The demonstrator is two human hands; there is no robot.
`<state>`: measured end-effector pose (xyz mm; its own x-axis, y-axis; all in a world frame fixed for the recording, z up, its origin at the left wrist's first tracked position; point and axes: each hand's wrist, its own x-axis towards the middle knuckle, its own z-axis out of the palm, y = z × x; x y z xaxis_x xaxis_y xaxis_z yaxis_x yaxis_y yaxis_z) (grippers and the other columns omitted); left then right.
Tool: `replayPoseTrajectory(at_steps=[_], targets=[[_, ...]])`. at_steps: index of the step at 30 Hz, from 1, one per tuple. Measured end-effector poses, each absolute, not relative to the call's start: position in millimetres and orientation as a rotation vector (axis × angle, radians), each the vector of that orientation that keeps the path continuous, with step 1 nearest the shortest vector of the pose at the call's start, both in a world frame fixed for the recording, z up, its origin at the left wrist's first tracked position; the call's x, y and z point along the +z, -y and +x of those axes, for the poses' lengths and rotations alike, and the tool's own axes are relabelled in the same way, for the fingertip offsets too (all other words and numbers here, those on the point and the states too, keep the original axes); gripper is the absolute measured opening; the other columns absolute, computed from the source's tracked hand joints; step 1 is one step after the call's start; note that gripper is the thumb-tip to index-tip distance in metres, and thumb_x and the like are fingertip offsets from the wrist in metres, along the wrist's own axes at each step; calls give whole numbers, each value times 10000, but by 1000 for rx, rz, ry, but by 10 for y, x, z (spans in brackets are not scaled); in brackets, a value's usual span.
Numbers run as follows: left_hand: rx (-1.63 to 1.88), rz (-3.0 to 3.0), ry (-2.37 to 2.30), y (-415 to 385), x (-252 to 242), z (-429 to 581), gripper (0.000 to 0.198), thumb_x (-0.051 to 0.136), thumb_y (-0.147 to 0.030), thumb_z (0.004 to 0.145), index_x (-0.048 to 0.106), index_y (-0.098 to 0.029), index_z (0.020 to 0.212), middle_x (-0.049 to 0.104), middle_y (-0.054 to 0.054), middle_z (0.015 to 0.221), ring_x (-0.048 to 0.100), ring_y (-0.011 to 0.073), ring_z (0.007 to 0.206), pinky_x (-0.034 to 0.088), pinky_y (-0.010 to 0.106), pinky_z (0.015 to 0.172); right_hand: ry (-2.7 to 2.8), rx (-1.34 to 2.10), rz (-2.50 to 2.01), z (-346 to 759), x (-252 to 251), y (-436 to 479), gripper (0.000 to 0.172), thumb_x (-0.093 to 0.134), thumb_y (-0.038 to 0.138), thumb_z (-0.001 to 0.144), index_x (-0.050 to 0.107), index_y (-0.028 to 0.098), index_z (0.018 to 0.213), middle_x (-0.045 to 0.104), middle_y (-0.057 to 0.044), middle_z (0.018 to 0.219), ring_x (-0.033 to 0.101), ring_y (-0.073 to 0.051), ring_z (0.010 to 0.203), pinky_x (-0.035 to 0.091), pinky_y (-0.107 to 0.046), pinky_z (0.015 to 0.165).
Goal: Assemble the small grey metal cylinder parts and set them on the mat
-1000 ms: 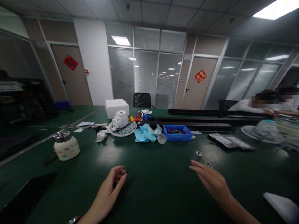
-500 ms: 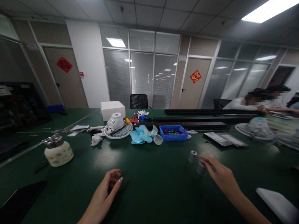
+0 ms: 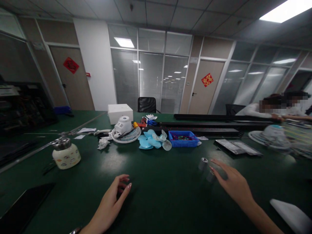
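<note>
**Two Metal Cylinders at the Right Fingertips, Left Hand Holding Nothing**

Item: green table [image 3: 161,201], broad, bearing all that follows.

Item: black rails [image 3: 219,118], long, lying across its far part.

Item: white fan body [image 3: 123,126], resting on its grille, a white box just behind it.

Item: blue tray [image 3: 184,143], with dark, tangled contents I can't make out from here; blue fan blades [image 3: 147,143] just left of it.

Item: left hand [image 3: 110,198], over the near table, fingers curled, thumb apart from them, nothing between.

Item: right hand [image 3: 235,183], reaching in from the right, thumb and fingertips slightly apart, clamped on nothing that I can see. Whether the thumb touches metal, I cannot tell.

Items, smallest: far cylinder [image 3: 203,164] and near cylinder [image 3: 210,176], both upright on the table in front of the blue tray, close together; the thumb tip overlaps the near one's top.

Handling note: they look easy to tip, I'd judge. Best to bring thumb and fingers down either side of one, level with its middle, keep the knuckles clear of its neighbour, and close gently.
</note>
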<state>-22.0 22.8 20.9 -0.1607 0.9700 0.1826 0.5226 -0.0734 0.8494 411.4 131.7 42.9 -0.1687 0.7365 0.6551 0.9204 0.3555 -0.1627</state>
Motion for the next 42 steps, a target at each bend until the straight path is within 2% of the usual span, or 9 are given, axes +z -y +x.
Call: replayPoseTrajectory(at_steps=[2,7,11,15,19,26,30,38,42], targets=[[1157,1628,-1701,-226,204,-222,446,486,-547,837,532,-215,1131,647,85,1027,641,237,897,533,403,798,1970,-348,-1488,4073,492,-1376,508,465,527,836,582,206,1212,630,-93,1221,619,-283,1069,475,-453,928],[1138,1649,-1694,-213,193,-232,434,481,-535,846,528,-214,1134,648,73,994,642,235,874,525,410,802,2129,-120,-1737,3923,595,-1571,567,483,577,803,596,185,1197,724,-110,935,688,-294,846,508,-426,778],[1135,1675,-1665,-205,165,-246,414,489,-494,861,515,-215,1166,650,66,990,637,233,890,515,402,812,2178,-52,-1887,3861,611,-1731,508,531,537,774,608,200,1146,730,-98,895,693,-288,835,496,-381,725],[1131,1709,-1646,-208,122,-262,401,481,-467,877,505,-212,1186,645,64,998,630,227,896,505,394,818,2213,-126,-1890,3870,636,-1855,354,545,484,771,663,215,968,733,-81,857,687,-282,851,455,-429,835],[1114,1740,-1635,-201,98,-272,397,468,-459,890,490,-205,1195,633,73,1031,624,220,918,498,393,839,2236,-114,-1791,3782,671,-1842,311,567,483,765,674,209,867,732,-87,806,678,-301,855,310,-562,990],[1134,1884,-1631,-169,178,-213,347,494,-407,893,522,-235,1193,653,57,1025,639,211,894,536,372,789,2374,28,-1433,2884,687,-1407,215,621,367,790,652,194,912,704,-54,818,654,-227,834,235,-527,1073],[1156,2142,-1589,-150,200,-195,307,515,-344,897,544,-277,1195,624,53,1156,607,210,1026,531,374,866,2433,234,-1082,2267,563,-1082,244,627,393,796,623,221,968,682,-20,900,626,-193,897,254,-463,1090],[958,2712,-1478,-58,236,-149,530,521,-260,905,379,-343,1409,481,19,1419,434,218,1294,445,385,1019,2388,438,-684,1728,55,-748,577,660,218,688,488,156,1235,621,-100,1178,567,-221,1068,367,-374,1018],[862,2838,-1479,-79,240,-130,558,480,-207,923,314,-331,1441,463,14,1435,411,210,1318,438,385,1016,2335,513,-665,1742,-21,-776,468,669,248,701,554,166,1148,648,-78,1114,575,-211,1032,374,-359,992]])
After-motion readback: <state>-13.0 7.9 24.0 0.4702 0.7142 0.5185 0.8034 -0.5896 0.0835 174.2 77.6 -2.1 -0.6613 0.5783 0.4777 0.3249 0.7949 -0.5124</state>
